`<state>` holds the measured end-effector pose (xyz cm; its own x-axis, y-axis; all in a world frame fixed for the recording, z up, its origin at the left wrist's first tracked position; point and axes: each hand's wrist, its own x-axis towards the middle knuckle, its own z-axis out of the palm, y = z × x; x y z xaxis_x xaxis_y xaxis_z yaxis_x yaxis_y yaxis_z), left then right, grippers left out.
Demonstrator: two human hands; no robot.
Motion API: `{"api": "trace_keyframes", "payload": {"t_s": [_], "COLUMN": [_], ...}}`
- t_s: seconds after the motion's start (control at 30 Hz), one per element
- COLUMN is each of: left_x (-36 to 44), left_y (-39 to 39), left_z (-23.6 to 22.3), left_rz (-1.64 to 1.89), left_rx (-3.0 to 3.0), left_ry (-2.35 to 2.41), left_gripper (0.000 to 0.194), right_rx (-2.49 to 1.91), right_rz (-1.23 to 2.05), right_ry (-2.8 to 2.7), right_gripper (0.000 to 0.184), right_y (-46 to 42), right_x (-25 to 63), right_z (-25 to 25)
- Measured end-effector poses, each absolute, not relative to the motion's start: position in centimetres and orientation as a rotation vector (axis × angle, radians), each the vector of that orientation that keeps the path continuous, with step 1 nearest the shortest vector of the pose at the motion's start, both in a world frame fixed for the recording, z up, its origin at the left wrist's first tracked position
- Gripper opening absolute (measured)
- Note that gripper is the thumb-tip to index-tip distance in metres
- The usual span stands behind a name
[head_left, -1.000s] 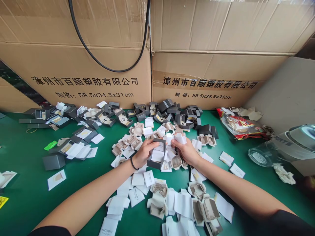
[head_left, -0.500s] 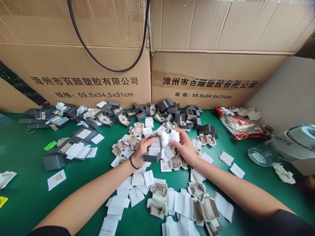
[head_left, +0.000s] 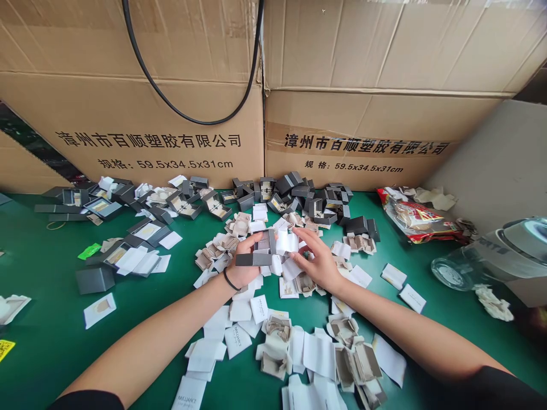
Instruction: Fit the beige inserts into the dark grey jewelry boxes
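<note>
One open, dark-grey rectangular box (head_left: 253,260) sits gripped in the left hand (head_left: 244,272); just right of it, a folded white paper piece (head_left: 287,241) lies nearer the right hand (head_left: 319,263), whose grip I cannot tell.

head-worn view, facing forward and down, above the hands (head_left: 280,259)

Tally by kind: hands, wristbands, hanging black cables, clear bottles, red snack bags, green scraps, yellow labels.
Left hand and right hand: 2
Wristband: 1
Black cable: 1
Clear bottle: 1
Red snack bag: 1
Green scrap: 1
Yellow label: 1
Total: 8
</note>
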<state>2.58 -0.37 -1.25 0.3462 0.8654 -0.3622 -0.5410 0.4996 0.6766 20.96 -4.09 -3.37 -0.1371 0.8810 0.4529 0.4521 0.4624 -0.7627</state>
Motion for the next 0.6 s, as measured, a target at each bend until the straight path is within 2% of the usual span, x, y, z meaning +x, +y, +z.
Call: {"api": "trace_keyframes", "payload": {"t_s": [0.37, 0.6], "left_x": [2.4, 2.1], "left_y": [-0.4, -0.7], "left_z": [-2.0, -2.4], "left_rz": [0.877, 0.826], "left_rx": [0.574, 0.77], "left_ry": [0.73, 0.708], "left_gripper": [0.026, 0.032], "right_rx": [-1.139, -1.156], "right_rz": [0.409, 0.274], "right_ry": [-1.877, -1.938], "right_gripper": [0.04, 0.042], "right_y": [-4.4, -4.3], "right_x": [20.8, 21.1], "right_z": [-3.3, -3.2]}}
